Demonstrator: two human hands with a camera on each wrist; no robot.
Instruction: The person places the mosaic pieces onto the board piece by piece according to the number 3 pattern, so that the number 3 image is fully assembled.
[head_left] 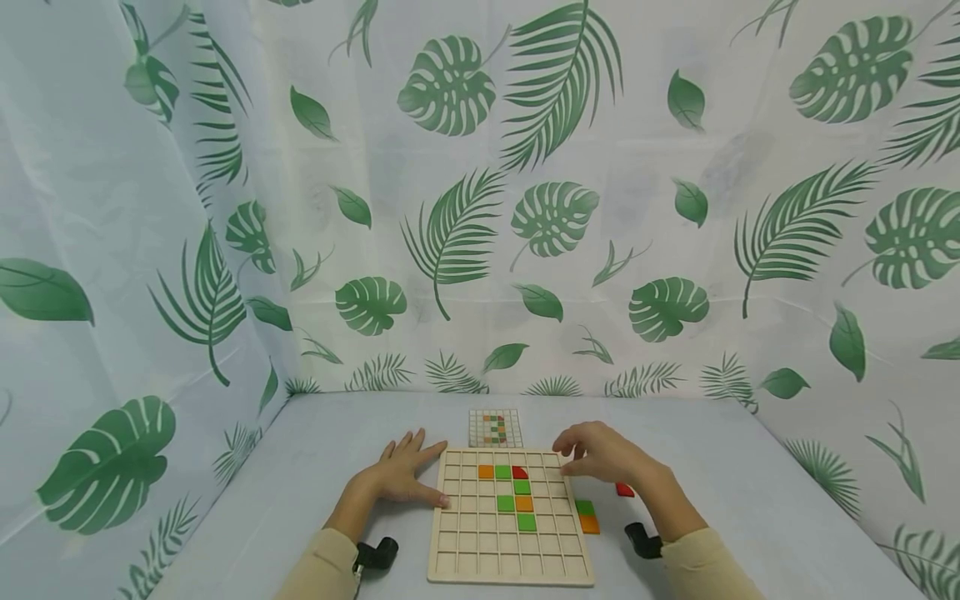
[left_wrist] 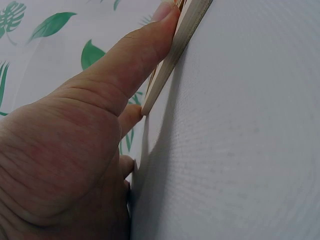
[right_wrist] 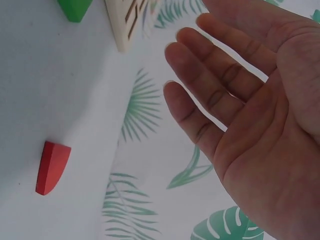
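A square wooden grid board [head_left: 468,542] lies on the table. Several tiles sit in its cells, among them an orange tile [head_left: 486,472], a green tile [head_left: 502,472] and a red tile with a rounded side [head_left: 520,472]. My left hand [head_left: 405,473] is spread at the board's left side; its thumb [left_wrist: 150,45] rests on the edge and another fingertip meets the corner. My right hand [head_left: 603,454] hovers by the far right corner, fingers loosely bent. In the right wrist view its palm [right_wrist: 265,150] is bare, with the thumb tip out of view.
Right of the board lie a loose green tile [head_left: 584,507], an orange tile [head_left: 590,524] and a red rounded tile [head_left: 625,490]. A small printed pattern card [head_left: 495,428] lies beyond the far edge. Leaf-printed curtains [head_left: 480,250] stand behind the table and at its left.
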